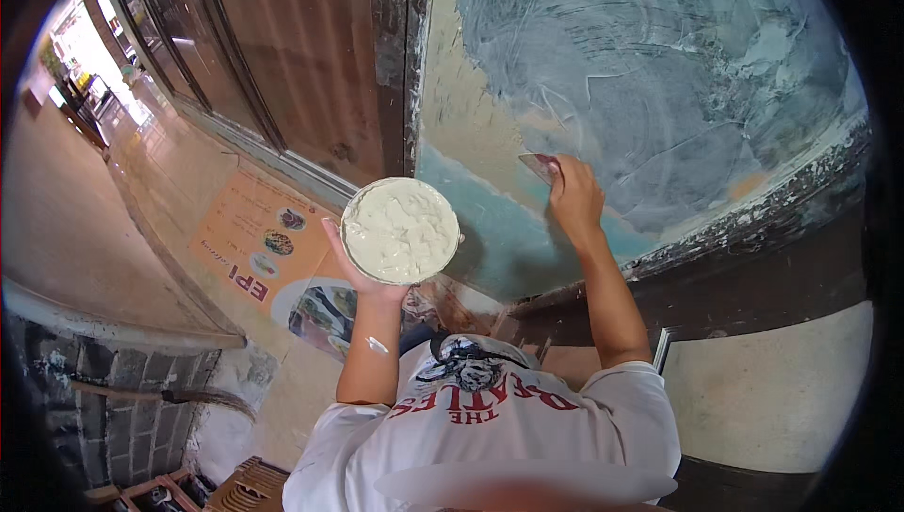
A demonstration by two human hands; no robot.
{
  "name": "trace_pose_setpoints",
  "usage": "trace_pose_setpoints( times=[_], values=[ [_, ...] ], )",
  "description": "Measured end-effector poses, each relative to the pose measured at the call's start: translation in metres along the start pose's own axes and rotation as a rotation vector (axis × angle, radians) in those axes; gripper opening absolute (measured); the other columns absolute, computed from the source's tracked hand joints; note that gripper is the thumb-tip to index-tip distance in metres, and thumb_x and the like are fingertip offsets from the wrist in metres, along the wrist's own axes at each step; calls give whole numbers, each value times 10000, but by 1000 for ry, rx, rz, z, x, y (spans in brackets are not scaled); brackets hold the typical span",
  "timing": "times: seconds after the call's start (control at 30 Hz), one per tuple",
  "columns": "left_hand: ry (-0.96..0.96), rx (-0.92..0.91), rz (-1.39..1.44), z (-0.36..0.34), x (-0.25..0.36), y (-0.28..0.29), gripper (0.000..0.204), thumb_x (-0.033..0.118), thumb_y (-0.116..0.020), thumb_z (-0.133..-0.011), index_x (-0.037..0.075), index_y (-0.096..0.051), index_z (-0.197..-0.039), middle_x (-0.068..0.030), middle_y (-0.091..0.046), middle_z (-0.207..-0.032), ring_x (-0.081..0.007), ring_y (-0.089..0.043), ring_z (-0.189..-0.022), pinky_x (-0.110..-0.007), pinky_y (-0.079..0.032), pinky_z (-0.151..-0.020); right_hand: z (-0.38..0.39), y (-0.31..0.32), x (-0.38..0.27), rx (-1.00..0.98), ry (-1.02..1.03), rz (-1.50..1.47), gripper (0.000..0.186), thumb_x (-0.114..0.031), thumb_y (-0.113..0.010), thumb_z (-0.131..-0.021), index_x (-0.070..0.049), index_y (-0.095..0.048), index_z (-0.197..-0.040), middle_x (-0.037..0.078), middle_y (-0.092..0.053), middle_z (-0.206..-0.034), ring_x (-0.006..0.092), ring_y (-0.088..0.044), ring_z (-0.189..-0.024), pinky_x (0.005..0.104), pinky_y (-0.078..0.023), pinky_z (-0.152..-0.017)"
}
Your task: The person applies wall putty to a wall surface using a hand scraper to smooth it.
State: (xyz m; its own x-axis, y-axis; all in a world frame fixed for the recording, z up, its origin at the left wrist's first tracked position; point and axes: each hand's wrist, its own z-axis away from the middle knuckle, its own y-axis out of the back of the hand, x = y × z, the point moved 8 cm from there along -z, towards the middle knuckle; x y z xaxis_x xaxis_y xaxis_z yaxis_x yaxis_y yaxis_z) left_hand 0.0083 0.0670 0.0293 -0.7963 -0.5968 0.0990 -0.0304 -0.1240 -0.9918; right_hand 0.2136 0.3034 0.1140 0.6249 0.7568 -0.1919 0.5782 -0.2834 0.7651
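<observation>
My left hand (354, 272) is wrapped around the side and underside of a round tub (347, 253), holding it level in front of my chest. Pale cream putty (400, 227) with a lumpy surface fills the tub. In my right hand (578, 199) is a small flat scraper (537, 165), its blade at the wall (650, 107); whether it touches cannot be made out. Grey-blue putty with curved trowel marks coats the wall's upper right. A cream patch (471, 107) lies left of the blade, and bare turquoise paint (471, 194) shows below. A white smear marks my left forearm.
A dark wooden frame with a brown panel (301, 50) borders the wall on the left. An orange printed banner (247, 225) lies on the floor. Dark, putty-spotted trim (753, 220) edges the wall at right. Grey blocks (132, 418) stand at lower left, near a slatted wooden item (250, 484).
</observation>
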Motion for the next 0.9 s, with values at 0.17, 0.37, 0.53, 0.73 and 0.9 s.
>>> trace_pose_setpoints(
  times=[0.17,0.37,0.53,0.73,0.9],
  values=[
    [-23,19,24,3,1,6,849,775,-357,-953,113,-525,-1457,-158,-490,-1529,-421,-484,-1360,-673,-399,-1088,7,-12,-3,-45,65,14,208,-132,-615,-943,-122,-646,-1149,53,-693,-1069,313,-639,-1012,505,-538,-733],
    [-35,-36,13,2,0,14,866,761,-323,-971,78,-503,-1473,-180,-484,-1528,-414,-490,-1357,-649,-398,-1103,-4,-2,-6,10,51,80,181,-128,-613,-948,-124,-642,-1126,45,-681,-1029,307,-633,-993,501,-537,-718],
    [-36,-2,-4,6,-4,12,883,760,-317,-973,53,-500,-1469,-182,-484,-1528,-409,-492,-1355,-576,-398,-1134,6,-14,-9,-65,84,53,167,-153,-613,-965,-129,-637,-1128,60,-675,-1015,312,-632,-987,502,-537,-706],
    [33,-146,99,3,-13,2,895,775,-333,-960,56,-513,-1462,-184,-504,-1510,-412,-508,-1342,-566,-408,-1132,-8,13,-12,55,91,53,177,-102,-627,-931,-103,-642,-1108,86,-681,-1014,324,-635,-966,484,-536,-724],
    [11,-74,-30,-6,-18,-4,918,782,-334,-953,40,-507,-1464,-191,-502,-1510,-400,-520,-1337,-557,-416,-1131,-19,81,-71,-41,439,-264,260,60,-634,-790,-30,-639,-1034,114,-686,-986,365,-621,-933,445,-534,-757]
  ],
)
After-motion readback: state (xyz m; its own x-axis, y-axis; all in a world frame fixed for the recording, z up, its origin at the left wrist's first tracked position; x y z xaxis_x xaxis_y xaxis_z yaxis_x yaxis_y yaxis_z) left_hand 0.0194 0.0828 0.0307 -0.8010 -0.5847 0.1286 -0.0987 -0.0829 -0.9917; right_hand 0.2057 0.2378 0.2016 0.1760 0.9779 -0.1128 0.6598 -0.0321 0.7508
